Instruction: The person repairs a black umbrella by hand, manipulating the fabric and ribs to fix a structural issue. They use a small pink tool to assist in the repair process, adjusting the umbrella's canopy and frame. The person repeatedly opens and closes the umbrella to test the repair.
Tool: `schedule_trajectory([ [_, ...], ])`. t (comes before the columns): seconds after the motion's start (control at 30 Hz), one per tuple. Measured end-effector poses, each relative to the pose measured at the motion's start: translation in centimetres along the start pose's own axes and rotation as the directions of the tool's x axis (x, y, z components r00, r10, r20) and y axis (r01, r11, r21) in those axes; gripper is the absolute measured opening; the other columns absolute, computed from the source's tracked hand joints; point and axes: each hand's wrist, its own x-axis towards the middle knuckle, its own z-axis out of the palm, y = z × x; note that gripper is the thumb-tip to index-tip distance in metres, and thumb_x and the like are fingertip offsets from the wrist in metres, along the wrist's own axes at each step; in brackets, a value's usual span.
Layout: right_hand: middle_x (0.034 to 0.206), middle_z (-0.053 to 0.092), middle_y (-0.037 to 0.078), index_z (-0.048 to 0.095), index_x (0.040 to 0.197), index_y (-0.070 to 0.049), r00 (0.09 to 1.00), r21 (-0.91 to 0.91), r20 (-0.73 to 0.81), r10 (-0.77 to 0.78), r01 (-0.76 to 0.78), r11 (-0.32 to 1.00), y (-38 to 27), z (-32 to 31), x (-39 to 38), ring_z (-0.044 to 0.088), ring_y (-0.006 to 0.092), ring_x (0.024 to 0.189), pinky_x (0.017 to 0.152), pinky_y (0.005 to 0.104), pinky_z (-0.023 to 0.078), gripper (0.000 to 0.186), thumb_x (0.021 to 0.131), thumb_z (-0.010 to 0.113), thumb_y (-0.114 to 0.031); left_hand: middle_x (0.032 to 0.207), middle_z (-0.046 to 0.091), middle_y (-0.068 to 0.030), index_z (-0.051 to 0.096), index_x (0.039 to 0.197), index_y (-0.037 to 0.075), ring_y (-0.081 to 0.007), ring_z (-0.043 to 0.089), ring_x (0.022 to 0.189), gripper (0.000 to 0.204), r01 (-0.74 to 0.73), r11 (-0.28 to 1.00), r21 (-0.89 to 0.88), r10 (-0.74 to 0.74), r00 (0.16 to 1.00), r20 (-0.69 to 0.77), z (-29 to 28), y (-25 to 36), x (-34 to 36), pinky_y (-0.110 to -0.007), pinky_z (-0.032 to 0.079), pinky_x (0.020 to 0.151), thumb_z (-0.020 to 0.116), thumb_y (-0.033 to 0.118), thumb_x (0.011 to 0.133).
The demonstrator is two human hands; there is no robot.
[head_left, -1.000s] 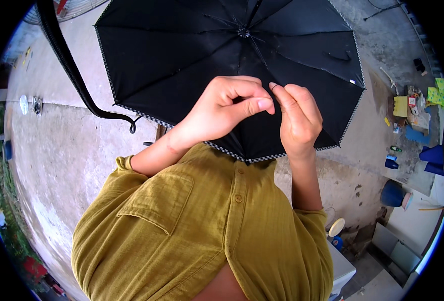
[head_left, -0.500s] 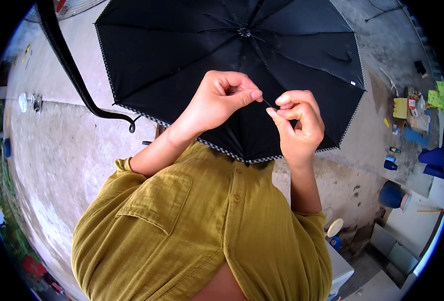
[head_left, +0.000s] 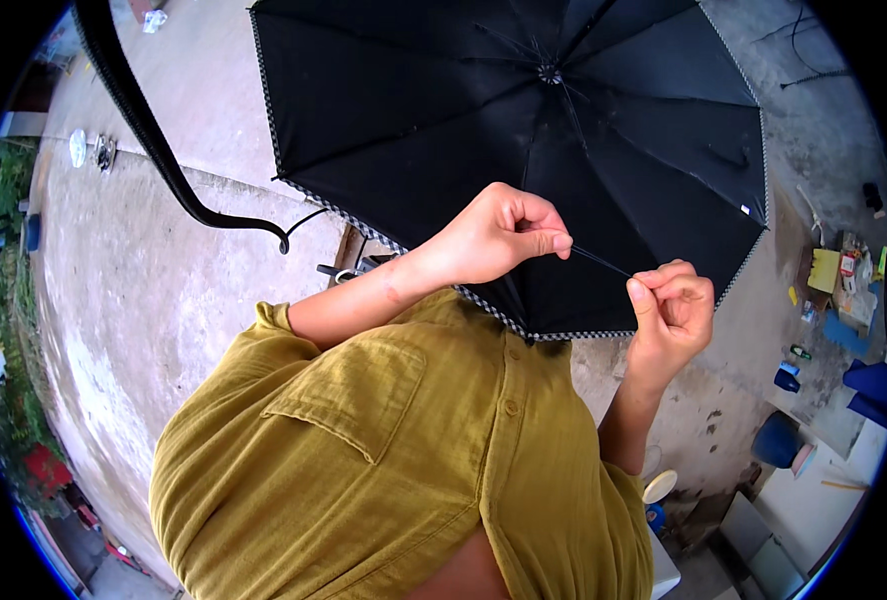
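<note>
A thin dark thread (head_left: 601,261) stretches taut between my two hands. My left hand (head_left: 503,235) pinches one end between thumb and forefinger. On the right, my right hand (head_left: 673,312) pinches the other end, its remaining fingers curled in. Whether a needle is in either pinch is too small to tell. Behind and below both hands spreads an opened black umbrella (head_left: 393,100) with a checkered edge band. Its ribs meet at a hub (head_left: 549,74) beyond my hands, and its near edge reaches the front of my olive shirt (head_left: 363,480).
A black cord-like strap (head_left: 153,150) hangs across the upper left. Concrete floor (head_left: 163,300) surrounds the umbrella. At the right lie a blue pot (head_left: 775,438), a yellow box (head_left: 822,270) and assorted small items. Green plants (head_left: 13,270) line the far left.
My hands have drawn apart, the right one moving right and down, so a longer stretch of thread shows between them. The umbrella and surroundings have shifted rightward in view.
</note>
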Motion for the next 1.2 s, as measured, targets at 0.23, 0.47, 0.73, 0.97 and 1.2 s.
schedule_trajectory([
  [0.23,0.084,0.056,0.007,0.05,0.09,-0.004,0.97,-0.011,-0.242,0.017,-0.02,1.0,-0.2,-8.2,1.8,0.053,0.0131,0.077,0.073,0.0233,0.046,0.029,0.076,0.063,0.017,0.072,0.058,0.0025,0.071,0.082,0.001,-0.0026,0.047,0.065,0.014,0.054,0.997,0.061,-0.049,0.996,-0.072,-4.6,0.4,-1.2,-0.019,0.036,0.058,0.064,0.01,0.091],
  [0.47,0.087,0.058,0.007,0.055,0.087,-0.004,0.943,-0.077,-0.297,0.147,-0.177,0.981,0.6,-10.3,0.9,0.058,0.0123,0.081,0.074,0.0227,0.046,0.024,0.077,0.067,0.014,0.07,0.064,-0.0021,0.072,0.086,0.0,-0.0055,0.055,0.055,0.013,0.142,0.971,0.192,-0.131,0.989,-0.069,-7.3,1.7,-2.1,-0.019,0.044,0.053,0.064,0.009,0.091],
  [0.73,0.12,0.064,0.007,0.063,0.114,0.0,0.956,-0.536,0.068,0.286,-0.207,0.819,1.6,-4.6,3.4,0.067,0.0149,0.081,0.067,0.0247,0.051,0.028,0.087,0.058,0.005,0.07,0.063,-0.0081,0.067,0.081,-0.002,-0.0161,0.061,0.06,0.005,-0.258,0.55,0.794,0.239,0.96,0.147,-5.7,4.2,2.0,-0.028,0.046,0.054,0.069,0.003,0.082],
  [0.97,0.07,0.066,0.01,0.066,0.093,0.004,0.895,-0.309,0.35,0.277,-0.169,0.936,4.7,4.8,7.3,0.066,0.0137,0.061,0.056,0.0256,0.052,0.011,0.09,0.06,-0.004,0.071,0.066,-0.0065,0.071,0.084,0.0,-0.0128,0.062,0.06,0.01,-0.191,0.567,0.801,0.139,0.981,0.135,-3.8,3.6,7.9,-0.025,0.049,0.057,0.068,0.01,0.086],
  [1.2,0.08,0.067,0.008,0.066,0.098,0.001,0.753,-0.124,0.607,0.254,-0.225,0.966,15.5,4.6,5.5,0.065,0.0138,0.077,0.073,0.028,0.052,0.015,0.094,0.054,-0.006,0.09,0.071,-0.0154,0.069,0.103,0.001,-0.024,0.069,0.083,0.03,0.119,0.379,0.918,0.161,0.968,-0.192,-18.6,-9.0,15.3,-0.033,0.054,0.078,0.064,0.027,0.088],
])
